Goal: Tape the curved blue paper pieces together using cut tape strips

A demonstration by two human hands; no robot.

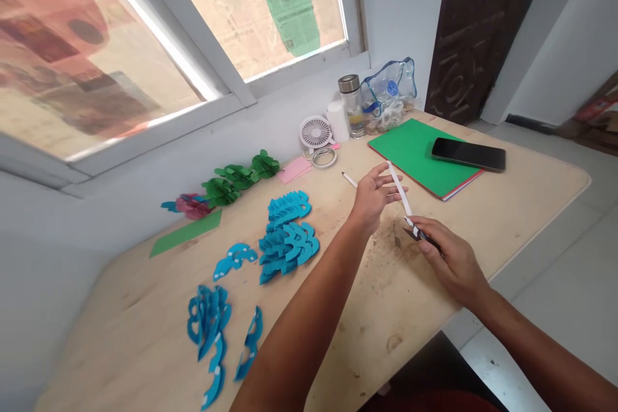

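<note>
My left hand [373,198] pinches the upper end of a narrow white strip [400,190], which looks like double-sided tape. Its other fingers are loosely spread. The strip slants down toward my right hand [452,262], which is closed around dark scissors [425,238]. Small white bits sit at the blades, by the strip's lower end. Left of my forearm lie blue scalloped paper pieces in stacks [290,248], and a single curved blue piece [235,259] has white squares on it. More blue pieces [208,318] lie nearer, with a narrow blue piece [251,341] partly behind my forearm.
A phone [468,154] rests on green sheets [420,151] at the right. Along the wall stand a fan [315,133], a glass bottle [353,109] and a clear bag [391,87]. A tape roll [324,158], pen [349,179], pink paper [294,169] and green paper leaves [236,175] lie about.
</note>
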